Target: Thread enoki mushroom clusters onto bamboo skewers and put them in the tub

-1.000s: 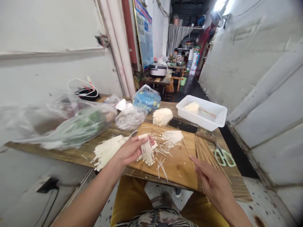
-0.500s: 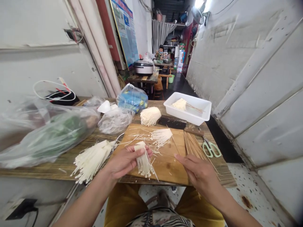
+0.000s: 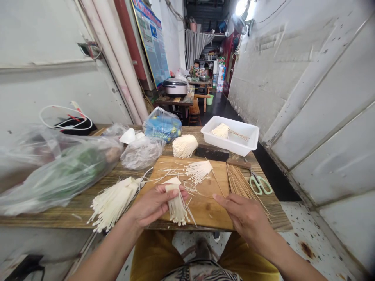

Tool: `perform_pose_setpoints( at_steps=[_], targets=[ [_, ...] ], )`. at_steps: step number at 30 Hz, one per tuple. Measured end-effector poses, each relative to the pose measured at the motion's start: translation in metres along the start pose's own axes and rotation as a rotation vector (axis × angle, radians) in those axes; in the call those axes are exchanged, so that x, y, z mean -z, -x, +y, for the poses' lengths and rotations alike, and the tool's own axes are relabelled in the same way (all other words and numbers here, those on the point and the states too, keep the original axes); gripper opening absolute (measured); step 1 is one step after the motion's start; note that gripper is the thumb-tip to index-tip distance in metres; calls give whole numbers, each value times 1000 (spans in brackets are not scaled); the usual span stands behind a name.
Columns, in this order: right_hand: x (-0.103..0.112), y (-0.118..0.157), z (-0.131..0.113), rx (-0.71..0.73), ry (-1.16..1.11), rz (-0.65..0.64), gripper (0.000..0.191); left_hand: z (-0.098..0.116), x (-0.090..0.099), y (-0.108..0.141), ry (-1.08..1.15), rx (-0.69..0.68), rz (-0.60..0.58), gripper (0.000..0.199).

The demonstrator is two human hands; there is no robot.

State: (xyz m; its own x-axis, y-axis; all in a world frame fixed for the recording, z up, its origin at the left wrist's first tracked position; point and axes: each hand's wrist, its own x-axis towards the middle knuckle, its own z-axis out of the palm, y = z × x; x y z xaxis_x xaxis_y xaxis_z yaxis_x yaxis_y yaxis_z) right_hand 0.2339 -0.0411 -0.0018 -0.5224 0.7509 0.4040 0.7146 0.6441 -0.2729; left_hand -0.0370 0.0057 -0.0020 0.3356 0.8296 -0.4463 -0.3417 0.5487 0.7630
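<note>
My left hand [image 3: 156, 203] pinches a small bunch of enoki mushrooms [image 3: 177, 207], caps hanging toward me, above the cutting board [image 3: 216, 210]. My right hand [image 3: 243, 212] holds a thin wooden skewer [image 3: 200, 194] whose far end points at that bunch; its tip is hidden there. On the board lies a flat fan of enoki [image 3: 199, 171] with a skewer through its base. Loose mushroom strands are scattered beside it. To the left of the board rests a larger enoki pile [image 3: 115, 201]. Many skewers [image 3: 241, 183] lie at the board's right edge.
A cleaver [image 3: 212, 152] and an enoki bundle [image 3: 185, 146] sit behind the board. Green-handled scissors [image 3: 260, 184] lie right. A white tray [image 3: 246, 149] holds skewered enoki. Plastic bags [image 3: 73, 168] cover the left side. A person [image 3: 195, 69] sits far back.
The skewer in my right hand has shifted slightly left toward the bunch. A pale flap of mushroom base now shows behind my left fingers. The camera view has tilted a little.
</note>
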Motion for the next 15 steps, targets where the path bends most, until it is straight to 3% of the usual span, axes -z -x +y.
perform_pose_setpoints(
  at_steps=[15],
  targets=[
    [3,1,3,37,60,-11,38,0,-1,1,-93,20,-17,31]
  ],
)
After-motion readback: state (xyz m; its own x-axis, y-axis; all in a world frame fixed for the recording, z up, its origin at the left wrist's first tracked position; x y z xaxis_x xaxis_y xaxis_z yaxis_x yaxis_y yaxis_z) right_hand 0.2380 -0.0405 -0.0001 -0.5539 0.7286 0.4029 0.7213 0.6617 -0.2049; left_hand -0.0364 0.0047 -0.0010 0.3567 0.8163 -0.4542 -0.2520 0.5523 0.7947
